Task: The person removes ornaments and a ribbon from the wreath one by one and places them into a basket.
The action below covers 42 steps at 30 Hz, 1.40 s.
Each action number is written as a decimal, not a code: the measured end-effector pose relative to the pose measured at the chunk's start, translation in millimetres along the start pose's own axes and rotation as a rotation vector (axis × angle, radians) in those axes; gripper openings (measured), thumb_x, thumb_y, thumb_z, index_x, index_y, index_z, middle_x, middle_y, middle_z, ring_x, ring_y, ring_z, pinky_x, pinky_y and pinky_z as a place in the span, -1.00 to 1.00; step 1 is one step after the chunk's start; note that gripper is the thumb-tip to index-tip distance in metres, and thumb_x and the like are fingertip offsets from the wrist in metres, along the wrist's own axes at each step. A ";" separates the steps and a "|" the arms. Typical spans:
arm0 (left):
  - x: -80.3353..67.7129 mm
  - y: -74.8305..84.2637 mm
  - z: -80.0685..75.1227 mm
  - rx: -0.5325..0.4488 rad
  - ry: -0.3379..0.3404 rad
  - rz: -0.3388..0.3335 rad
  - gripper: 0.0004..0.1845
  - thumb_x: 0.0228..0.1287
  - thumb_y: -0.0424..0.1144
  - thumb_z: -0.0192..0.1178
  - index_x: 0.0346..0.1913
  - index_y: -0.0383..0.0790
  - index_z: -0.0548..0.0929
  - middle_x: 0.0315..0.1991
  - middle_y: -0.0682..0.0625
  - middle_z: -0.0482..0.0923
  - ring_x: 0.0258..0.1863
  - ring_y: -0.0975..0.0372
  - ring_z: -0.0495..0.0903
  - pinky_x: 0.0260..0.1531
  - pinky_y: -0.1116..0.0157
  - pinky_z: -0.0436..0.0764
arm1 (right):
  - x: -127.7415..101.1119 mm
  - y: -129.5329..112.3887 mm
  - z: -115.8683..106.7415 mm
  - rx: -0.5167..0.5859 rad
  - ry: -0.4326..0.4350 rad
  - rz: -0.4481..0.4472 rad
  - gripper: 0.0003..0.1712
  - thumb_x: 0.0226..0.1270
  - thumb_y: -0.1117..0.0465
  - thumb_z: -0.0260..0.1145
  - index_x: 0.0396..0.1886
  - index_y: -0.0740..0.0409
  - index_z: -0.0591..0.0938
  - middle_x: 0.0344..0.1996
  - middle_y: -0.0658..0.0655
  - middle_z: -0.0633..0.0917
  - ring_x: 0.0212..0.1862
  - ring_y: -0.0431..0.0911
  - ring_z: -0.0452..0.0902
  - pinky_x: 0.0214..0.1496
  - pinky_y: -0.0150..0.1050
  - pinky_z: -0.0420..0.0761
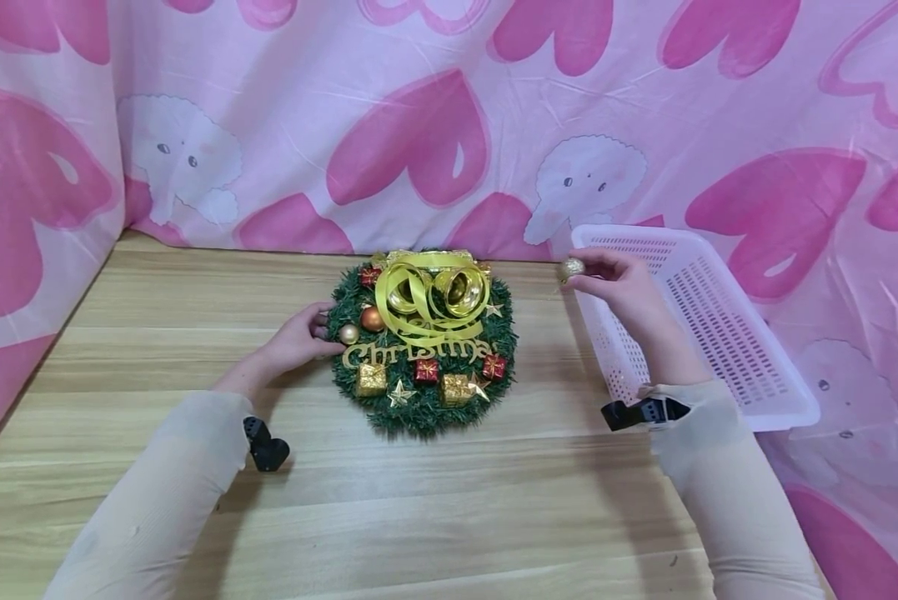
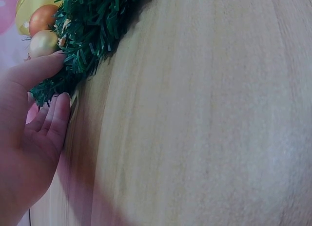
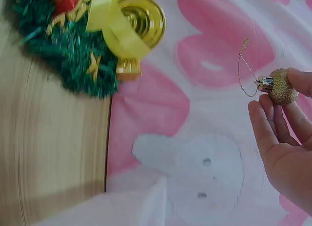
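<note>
A green Christmas wreath (image 1: pixel 423 342) with gold bells, a yellow ribbon, small gift boxes, stars and baubles lies on the wooden table (image 1: pixel 449 500). My left hand (image 1: pixel 298 337) touches its left edge; in the left wrist view the thumb (image 2: pixel 36 70) and fingers lie against the green needles (image 2: pixel 87 31) beside a gold bauble (image 2: pixel 43 43). My right hand (image 1: pixel 617 279) pinches a small glittery gold bauble (image 1: pixel 570 269) above the table, right of the wreath. In the right wrist view this bauble (image 3: pixel 282 86) shows a thin gold hanging loop (image 3: pixel 246 70), with the wreath (image 3: pixel 68 50) at the upper left.
A white perforated plastic basket (image 1: pixel 749 392) lies tilted at the right, against the pink heart-patterned cloth (image 1: pixel 449 117) that walls the table at the back and both sides. Bare wood runs in front of the wreath.
</note>
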<state>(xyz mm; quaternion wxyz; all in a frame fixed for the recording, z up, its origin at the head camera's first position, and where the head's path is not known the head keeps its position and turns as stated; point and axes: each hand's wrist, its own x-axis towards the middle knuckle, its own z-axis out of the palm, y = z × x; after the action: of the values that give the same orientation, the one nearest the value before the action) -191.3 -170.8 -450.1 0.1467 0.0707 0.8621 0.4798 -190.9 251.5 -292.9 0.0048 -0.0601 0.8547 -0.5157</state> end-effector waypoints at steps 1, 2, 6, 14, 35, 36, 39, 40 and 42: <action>0.4 -0.4 0.1 -0.001 0.000 -0.001 -0.10 0.06 -0.32 0.31 0.42 -0.34 0.04 0.15 -0.36 0.31 0.06 -0.07 0.36 -0.11 0.26 0.53 | -0.4 0.9 -4.1 0.001 0.006 0.009 -0.58 0.20 0.28 0.32 0.09 0.15 0.58 -0.26 -0.26 0.62 -0.15 -0.35 0.50 -0.08 -0.61 0.50; 0.7 -0.4 0.3 -0.003 0.000 -0.002 -0.10 0.06 -0.32 0.31 0.42 -0.33 0.04 0.15 -0.36 0.31 0.06 -0.07 0.36 -0.11 0.26 0.52 | -0.6 2.1 -7.8 0.001 0.017 0.013 -0.58 0.20 0.28 0.32 0.09 0.13 0.59 -0.26 -0.26 0.62 -0.15 -0.35 0.50 -0.09 -0.61 0.50; 0.8 0.4 1.2 -0.007 0.003 0.003 -0.11 0.06 -0.31 0.31 0.41 -0.34 0.06 0.14 -0.37 0.31 0.05 -0.08 0.36 -0.03 0.18 0.50 | -0.1 6.6 -20.7 -0.014 0.060 0.019 -0.56 0.22 0.26 0.30 0.13 0.17 0.56 -0.28 -0.29 0.60 -0.16 -0.35 0.48 -0.12 -0.61 0.51; 0.2 1.0 0.8 -0.006 0.014 0.020 -0.11 0.06 -0.31 0.32 0.41 -0.36 0.06 0.11 -0.37 0.33 0.03 -0.07 0.38 -0.03 0.18 0.47 | 1.1 16.5 -38.7 -0.074 0.111 0.039 -0.52 0.23 0.16 0.31 0.16 0.11 0.54 -0.25 -0.34 0.59 -0.15 -0.38 0.49 -0.10 -0.64 0.48; 0.7 0.9 1.2 -0.015 0.006 0.010 -0.11 0.07 -0.32 0.30 0.41 -0.36 0.05 0.14 -0.38 0.31 0.05 -0.08 0.39 -0.10 0.30 0.48 | -9.8 48.5 -78.4 -0.174 0.169 0.109 -0.65 0.25 0.07 0.28 0.03 -0.01 0.56 -0.37 -0.44 0.54 -0.22 -0.46 0.43 -0.14 -0.69 0.41; 0.7 0.6 1.0 -0.015 0.005 0.011 -0.11 0.07 -0.32 0.30 0.41 -0.36 0.05 0.14 -0.38 0.31 0.05 -0.08 0.39 -0.12 0.32 0.48 | -10.2 49.7 -79.5 -0.174 0.172 0.112 -0.65 0.25 0.08 0.28 0.02 0.01 0.56 -0.38 -0.44 0.54 -0.22 -0.46 0.44 -0.15 -0.69 0.41; 0.6 0.4 1.0 -0.017 0.005 0.013 -0.11 0.07 -0.32 0.31 0.41 -0.37 0.04 0.13 -0.38 0.31 0.04 -0.07 0.39 -0.14 0.35 0.48 | -11.3 52.8 -82.9 -0.177 0.171 0.134 -0.68 0.25 0.10 0.29 0.00 -0.02 0.55 -0.39 -0.45 0.53 -0.24 -0.47 0.43 -0.17 -0.68 0.41; 0.5 0.4 1.0 -0.018 0.004 0.014 -0.11 0.07 -0.32 0.31 0.41 -0.37 0.04 0.13 -0.38 0.31 0.03 -0.07 0.39 -0.15 0.36 0.48 | -11.8 53.6 -84.0 -0.178 0.170 0.142 -0.69 0.24 0.10 0.29 -0.01 -0.05 0.55 -0.39 -0.45 0.53 -0.25 -0.48 0.43 -0.18 -0.68 0.42; 0.5 0.6 1.0 -0.017 0.004 0.014 -0.11 0.07 -0.32 0.31 0.41 -0.37 0.04 0.12 -0.38 0.31 0.03 -0.06 0.39 -0.15 0.36 0.47 | -13.0 55.0 -85.9 -0.183 0.172 0.154 -0.71 0.24 0.10 0.30 -0.03 -0.10 0.55 -0.39 -0.46 0.53 -0.26 -0.49 0.44 -0.19 -0.68 0.42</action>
<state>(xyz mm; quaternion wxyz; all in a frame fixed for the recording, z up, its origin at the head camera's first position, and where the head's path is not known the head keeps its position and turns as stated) -191.4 -169.5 -450.2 0.1422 0.0747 0.8577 0.4885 -189.4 354.0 -301.9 -0.0343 0.0501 0.8975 -0.4369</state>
